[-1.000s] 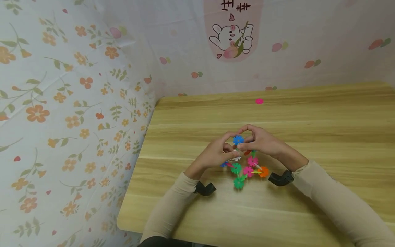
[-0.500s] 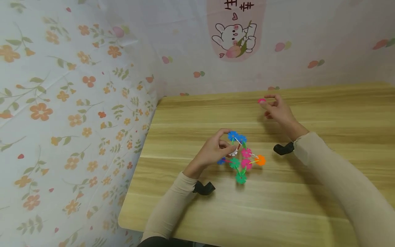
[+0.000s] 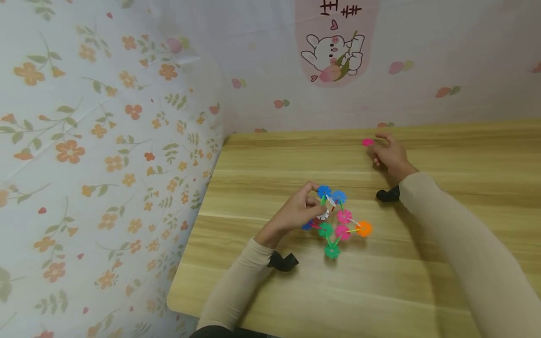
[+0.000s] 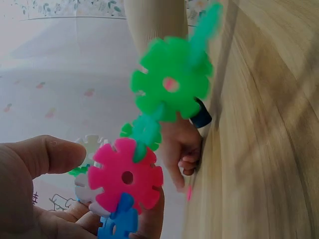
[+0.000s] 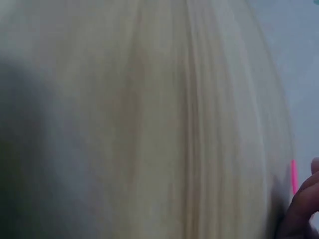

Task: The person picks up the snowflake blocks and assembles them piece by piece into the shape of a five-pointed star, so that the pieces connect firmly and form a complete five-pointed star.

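My left hand [image 3: 293, 212] pinches a white disc [image 3: 323, 215] of a joined model built from notched plastic snowflake discs. Blue [image 3: 324, 191], pink [image 3: 344, 216], green [image 3: 332, 250] and orange [image 3: 364, 229] discs branch out from it. Close up in the left wrist view, a pink disc [image 4: 107, 184] and a green disc [image 4: 149, 74] link in a chain beside the left thumb [image 4: 55, 157]. Toward the table's back, my right hand [image 3: 392, 156] reaches to a loose pink disc [image 3: 367, 142] lying flat. Its index finger is raised and its thumb is at the disc's edge.
The wood-grain table [image 3: 262, 188] meets a patterned cloth [image 3: 262, 61] at its back and left. Black wrist-worn pieces [image 3: 284, 262] stick out below both sleeves. The right wrist view is mostly blurred tabletop [image 5: 159, 124].
From beside the left hand at the model, my right hand has moved back and right to the loose pink disc. The left hand keeps holding the model. The view has shifted slightly.
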### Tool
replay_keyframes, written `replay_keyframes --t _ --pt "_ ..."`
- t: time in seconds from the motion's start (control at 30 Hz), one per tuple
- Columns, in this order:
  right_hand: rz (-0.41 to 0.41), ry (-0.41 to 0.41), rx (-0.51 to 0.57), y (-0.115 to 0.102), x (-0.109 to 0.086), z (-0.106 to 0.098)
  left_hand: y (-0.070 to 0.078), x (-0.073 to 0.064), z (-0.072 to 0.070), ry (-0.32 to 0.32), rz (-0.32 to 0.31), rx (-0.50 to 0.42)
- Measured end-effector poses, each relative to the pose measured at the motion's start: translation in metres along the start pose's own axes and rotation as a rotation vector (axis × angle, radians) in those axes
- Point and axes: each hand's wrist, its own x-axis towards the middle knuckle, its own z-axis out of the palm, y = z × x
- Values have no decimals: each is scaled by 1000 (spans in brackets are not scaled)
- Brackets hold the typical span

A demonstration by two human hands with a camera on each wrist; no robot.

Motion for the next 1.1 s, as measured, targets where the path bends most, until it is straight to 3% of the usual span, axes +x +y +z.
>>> replay_keyframes --t 0.23,0.37,0.6,0.73,0.9,1.0,1.1 --pt "19 -33 -109 -1 15 1 -1 0 -1 13 -18 -23" --pt "-1 -32 -204 -3 16 1 0 1 -1 1 -10 -43" --pt "3 -35 -277 -5 14 0 -1 2 -1 -19 15 -48" --pt "-16 -42 -377 -1 7 0 -2 1 -1 -16 38 -47" --pt "-112 -92 -524 -1 -10 6 -1 0 -2 -11 41 -46" --pt "-120 -153 -498 -5 -24 10 2 0 -1 -20 35 -30" --pt "-105 -237 -397 -7 -40 14 2 1 0 -20 31 0"
